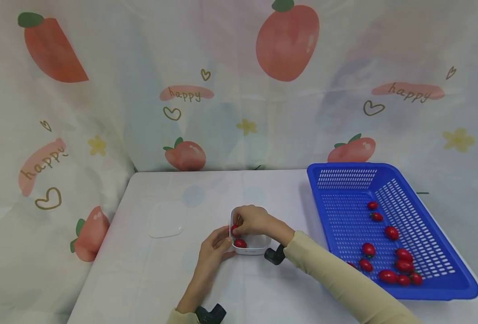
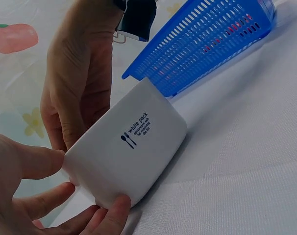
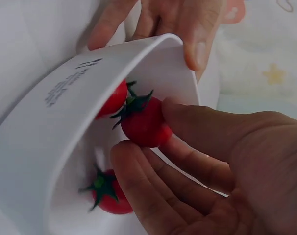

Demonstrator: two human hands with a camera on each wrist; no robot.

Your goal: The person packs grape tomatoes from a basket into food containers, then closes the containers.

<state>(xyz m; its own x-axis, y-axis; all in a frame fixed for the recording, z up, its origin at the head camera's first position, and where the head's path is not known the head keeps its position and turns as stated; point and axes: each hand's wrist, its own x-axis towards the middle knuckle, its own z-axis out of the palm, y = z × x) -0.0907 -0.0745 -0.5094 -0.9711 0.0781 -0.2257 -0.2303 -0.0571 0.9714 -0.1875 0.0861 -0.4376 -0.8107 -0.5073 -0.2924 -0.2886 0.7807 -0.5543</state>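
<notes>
A white plastic food container [image 1: 252,251] stands on the table in front of me. My left hand [image 1: 214,247] holds its left side, thumb and fingers around a corner; the left wrist view shows fingertips [image 2: 121,201] against the printed wall. Over the container, my right hand [image 1: 255,221] pinches a red cherry tomato [image 3: 146,122] with a green stem top between thumb and fingers. Inside, the right wrist view shows another cherry tomato [image 3: 113,100], partly covered by the held one, and a third cherry tomato [image 3: 111,193] lower down.
A blue plastic basket [image 1: 388,292] stands at the right, with several cherry tomatoes [image 1: 391,233] scattered in it. Left of the container lies a clear lid [image 1: 166,235] on the white table [image 1: 141,283]. A printed cloth hangs behind and at the left.
</notes>
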